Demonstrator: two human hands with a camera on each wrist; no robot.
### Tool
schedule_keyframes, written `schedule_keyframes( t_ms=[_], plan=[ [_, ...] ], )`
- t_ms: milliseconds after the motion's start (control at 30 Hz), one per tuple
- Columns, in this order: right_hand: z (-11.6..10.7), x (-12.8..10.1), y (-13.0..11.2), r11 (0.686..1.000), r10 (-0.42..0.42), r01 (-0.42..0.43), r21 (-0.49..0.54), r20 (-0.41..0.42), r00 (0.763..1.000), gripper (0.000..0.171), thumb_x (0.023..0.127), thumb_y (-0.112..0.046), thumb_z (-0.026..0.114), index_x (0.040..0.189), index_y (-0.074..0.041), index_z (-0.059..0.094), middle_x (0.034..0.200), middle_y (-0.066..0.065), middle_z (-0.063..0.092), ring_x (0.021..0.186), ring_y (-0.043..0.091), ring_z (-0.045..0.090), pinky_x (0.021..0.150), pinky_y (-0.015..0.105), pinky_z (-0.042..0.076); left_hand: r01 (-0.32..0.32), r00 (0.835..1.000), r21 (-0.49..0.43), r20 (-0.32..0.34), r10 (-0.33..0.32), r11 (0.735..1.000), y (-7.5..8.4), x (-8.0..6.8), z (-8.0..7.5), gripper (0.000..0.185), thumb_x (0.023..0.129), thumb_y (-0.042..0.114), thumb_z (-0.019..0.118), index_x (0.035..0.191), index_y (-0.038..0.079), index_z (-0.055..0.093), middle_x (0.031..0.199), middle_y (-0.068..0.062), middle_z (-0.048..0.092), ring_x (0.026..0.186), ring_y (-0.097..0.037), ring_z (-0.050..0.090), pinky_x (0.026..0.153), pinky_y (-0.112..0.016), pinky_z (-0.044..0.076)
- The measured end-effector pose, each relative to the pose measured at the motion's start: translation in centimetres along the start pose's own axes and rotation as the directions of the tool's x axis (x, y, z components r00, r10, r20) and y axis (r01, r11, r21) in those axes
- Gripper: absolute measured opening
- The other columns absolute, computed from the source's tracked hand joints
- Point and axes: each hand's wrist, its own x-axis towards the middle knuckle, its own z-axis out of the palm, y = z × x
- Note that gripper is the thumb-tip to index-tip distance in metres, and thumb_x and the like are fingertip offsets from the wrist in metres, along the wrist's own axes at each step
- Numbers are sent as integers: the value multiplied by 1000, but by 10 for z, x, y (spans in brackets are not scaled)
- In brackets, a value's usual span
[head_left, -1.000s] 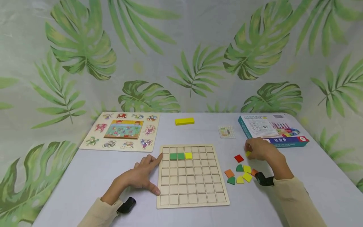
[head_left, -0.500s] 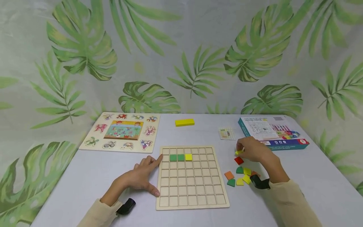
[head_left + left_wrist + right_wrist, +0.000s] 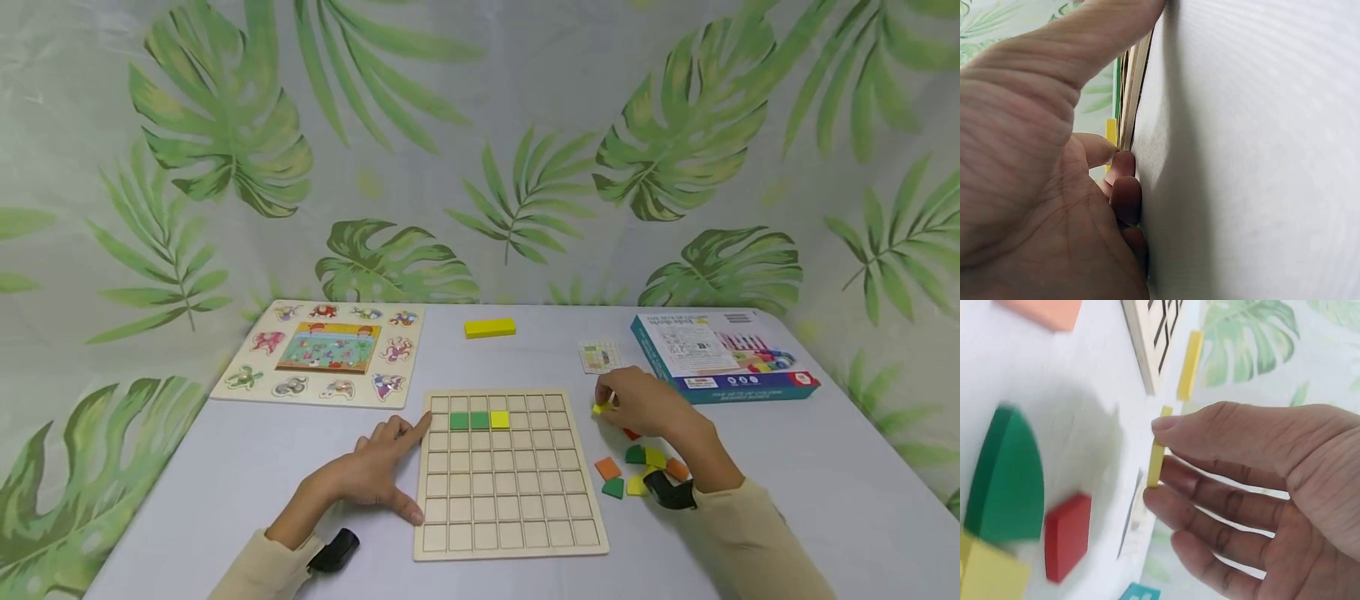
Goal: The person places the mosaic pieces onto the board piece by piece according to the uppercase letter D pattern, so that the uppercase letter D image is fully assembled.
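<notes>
My right hand [image 3: 647, 402] pinches a thin yellow tile [image 3: 1157, 450] between thumb and fingers, a little above the table to the right of the board. The wooden grid board [image 3: 517, 483] lies flat in the middle, with two green square tiles [image 3: 469, 420] and one yellow square tile [image 3: 499, 419] in a row near its top. My left hand [image 3: 378, 468] rests beside the board, thumb and index finger spread and touching its left edge. Under the right hand lies a red tile [image 3: 1068, 537], next to a green rounded tile [image 3: 1007, 481].
More loose tiles lie right of the board, among them an orange one [image 3: 607, 468]. Behind are a pattern card [image 3: 600, 357], a printed box [image 3: 720, 354] and a yellow bar [image 3: 490, 328]. A sea-animal puzzle board [image 3: 255, 392] sits at back left.
My right hand has moved left toward the board with the yellow tile, passing over the red tile. My left hand has stayed at the board's edge.
</notes>
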Motion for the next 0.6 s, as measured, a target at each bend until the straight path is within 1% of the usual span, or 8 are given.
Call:
schedule_keyframes(
  t_ms=[100, 200, 233, 300, 367, 533, 600],
  plan=[
    [2, 4, -9, 999, -44, 44, -3, -8, 999, 12, 89, -13, 75, 98, -11, 69, 100, 6, 68, 85, 19, 61, 72, 36, 53, 2, 1000, -6, -3, -2, 1000, 0, -1, 0, 134, 58, 46, 95, 161, 9, 18, 123, -7, 41, 103, -21, 34, 77, -36, 25],
    [6, 6, -20, 993, -115, 115, -2, -34, 993, 11, 89, -13, 74, 99, -10, 69, 100, 5, 68, 89, 22, 64, 73, 37, 53, 7, 1000, -12, -1, -7, 1000, 1, -2, 0, 134, 57, 45, 96, 161, 9, 19, 122, -7, 41, 102, -21, 34, 76, -36, 25],
    [8, 7, -24, 989, -145, 145, -12, -50, 988, 11, 90, -12, 74, 99, -10, 69, 99, 5, 68, 92, 22, 64, 76, 37, 53, 8, 1000, -13, -2, -8, 1000, 1, -3, 0, 134, 57, 45, 96, 161, 9, 19, 122, -7, 41, 102, -21, 34, 76, -37, 25],
    [11, 10, -34, 982, -191, 190, -23, -70, 979, 11, 90, -11, 74, 99, -9, 69, 99, 4, 68, 92, 23, 65, 76, 36, 54, 8, 1000, -11, -4, -8, 1000, 2, -3, -1, 134, 57, 45, 96, 161, 9, 18, 121, -7, 41, 103, -21, 34, 77, -37, 25],
    [14, 13, -43, 973, -230, 227, -40, -89, 969, 9, 90, -12, 73, 98, -10, 69, 98, 3, 67, 90, 21, 65, 76, 35, 53, 7, 1000, -9, -4, -7, 1000, 3, -4, -1, 134, 58, 45, 95, 161, 9, 18, 121, -7, 40, 103, -21, 34, 77, -37, 25],
    [21, 18, -64, 960, -279, 278, -30, -81, 957, 9, 91, -13, 74, 98, -12, 69, 99, 1, 66, 88, 18, 64, 73, 31, 52, 4, 1000, -12, 1, -4, 1000, 5, -2, -2, 133, 59, 44, 95, 161, 9, 17, 122, -7, 40, 104, -21, 34, 78, -37, 25],
    [23, 18, -72, 953, -302, 301, -19, -69, 951, 10, 91, -14, 74, 98, -12, 69, 100, 1, 66, 89, 19, 65, 73, 30, 52, 6, 1000, -11, 3, -6, 1000, 5, -2, -2, 133, 59, 44, 95, 161, 9, 18, 122, -7, 41, 105, -21, 34, 78, -37, 25]
  ],
)
